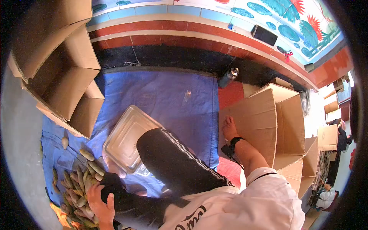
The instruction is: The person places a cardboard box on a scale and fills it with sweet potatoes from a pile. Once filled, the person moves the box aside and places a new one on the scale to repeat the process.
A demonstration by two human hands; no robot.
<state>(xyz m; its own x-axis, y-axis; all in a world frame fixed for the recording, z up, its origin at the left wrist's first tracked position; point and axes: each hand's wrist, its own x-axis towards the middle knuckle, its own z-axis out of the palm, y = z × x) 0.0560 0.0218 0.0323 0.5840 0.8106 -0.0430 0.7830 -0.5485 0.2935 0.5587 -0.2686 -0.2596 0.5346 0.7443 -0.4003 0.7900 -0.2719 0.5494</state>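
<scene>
My left hand (100, 203) is at the lower left, beside my dark-clad knee, over the edge of a pile of long greenish-brown produce (78, 191). Its fingers are apart and hold nothing that I can see. On the right, my right hand (230, 129) rests against the side of a large open cardboard box (255, 119), fingers spread, with a black band at the wrist. Between my legs and the blue cloth (165, 92) sits a clear plastic container (130, 134), which looks empty. Two single pieces of produce (87, 154) lie above the pile.
Open cardboard boxes (74, 88) stand at the upper left. A dark bottle (229, 76) is near the wall, and a phone (264, 35) lies on the ledge. More boxes (327, 137) stand at the far right, where other people (327, 198) are visible.
</scene>
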